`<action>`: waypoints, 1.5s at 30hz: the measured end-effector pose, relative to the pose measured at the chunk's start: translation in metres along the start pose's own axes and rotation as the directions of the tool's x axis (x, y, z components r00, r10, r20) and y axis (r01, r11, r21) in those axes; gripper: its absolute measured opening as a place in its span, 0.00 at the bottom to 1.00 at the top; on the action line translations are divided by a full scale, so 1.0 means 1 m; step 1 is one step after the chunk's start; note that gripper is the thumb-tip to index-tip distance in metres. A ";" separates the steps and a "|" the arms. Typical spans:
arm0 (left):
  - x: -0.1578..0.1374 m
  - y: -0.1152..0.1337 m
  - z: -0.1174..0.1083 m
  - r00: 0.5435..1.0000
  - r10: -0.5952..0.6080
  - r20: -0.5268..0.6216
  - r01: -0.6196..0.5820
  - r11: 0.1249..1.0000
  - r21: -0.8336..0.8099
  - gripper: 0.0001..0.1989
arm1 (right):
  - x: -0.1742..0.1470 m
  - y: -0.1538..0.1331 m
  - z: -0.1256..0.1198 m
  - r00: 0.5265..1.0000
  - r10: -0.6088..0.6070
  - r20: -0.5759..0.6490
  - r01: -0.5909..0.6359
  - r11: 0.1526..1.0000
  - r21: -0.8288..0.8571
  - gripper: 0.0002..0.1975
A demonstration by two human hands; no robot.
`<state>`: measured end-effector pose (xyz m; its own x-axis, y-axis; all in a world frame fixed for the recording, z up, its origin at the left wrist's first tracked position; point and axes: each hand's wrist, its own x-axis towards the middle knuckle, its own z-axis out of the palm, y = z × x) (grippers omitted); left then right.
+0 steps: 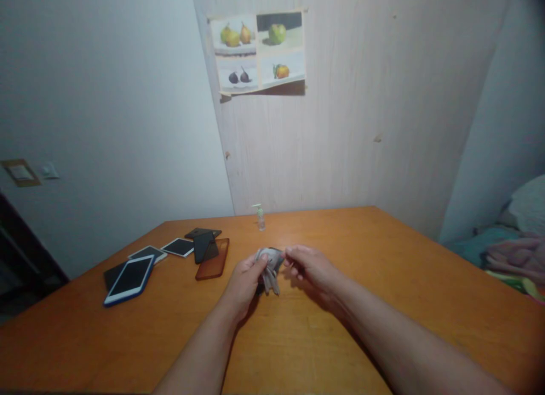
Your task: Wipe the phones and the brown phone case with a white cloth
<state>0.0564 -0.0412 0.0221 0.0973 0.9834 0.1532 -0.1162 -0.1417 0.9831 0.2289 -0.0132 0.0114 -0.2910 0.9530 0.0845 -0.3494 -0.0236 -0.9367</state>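
My left hand (247,281) is closed around a crumpled grey cloth (269,270), its thumb pressed on top and a loose end hanging down. A dark edge shows beside the cloth, but I cannot make out what it belongs to. My right hand (310,267) is at the cloth's right side with fingers curled in a pinch. Whatever lies between those fingertips is hidden or too small to name. Both hands are above the wooden table (315,344). Beyond them stands a small clear pump bottle (261,220).
To the left lie a white phone in a blue case (130,280), a white-framed phone (148,253), another white-edged phone (179,247), a black phone or case (205,247) and a brown translucent phone case (217,265). A fruit print (259,53) hangs on the wall. Fabric (515,256) is piled at right.
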 end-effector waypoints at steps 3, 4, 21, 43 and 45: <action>0.003 -0.005 -0.005 1.000 -0.019 0.021 0.020 0.999 -0.028 0.22 | 0.000 0.001 -0.001 0.999 0.023 -0.023 -0.023 1.000 -0.016 0.16; 0.003 -0.006 -0.006 0.999 -0.021 0.030 0.023 0.999 -0.042 0.21 | -0.001 0.003 0.000 1.000 0.031 0.004 -0.031 0.999 -0.037 0.17; 0.005 -0.004 -0.008 0.971 -0.005 -0.239 0.011 1.000 0.022 0.34 | 0.005 -0.002 -0.004 0.997 0.075 0.025 -0.078 0.979 0.190 0.04; 0.002 -0.008 -0.009 0.997 -0.030 0.075 0.042 0.986 -0.164 0.13 | -0.002 0.009 0.006 0.994 -0.040 0.101 0.047 0.996 -0.077 0.13; 0.003 -0.010 -0.010 0.998 -0.028 0.056 0.036 0.988 -0.151 0.13 | -0.003 0.012 0.008 0.993 -0.017 0.118 0.026 0.997 -0.079 0.11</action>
<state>0.0481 -0.0360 0.0118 0.1554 0.9791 0.1315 -0.2602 -0.0878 0.9616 0.2189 -0.0191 0.0027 -0.3884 0.9108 0.1400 -0.2855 0.0254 -0.9580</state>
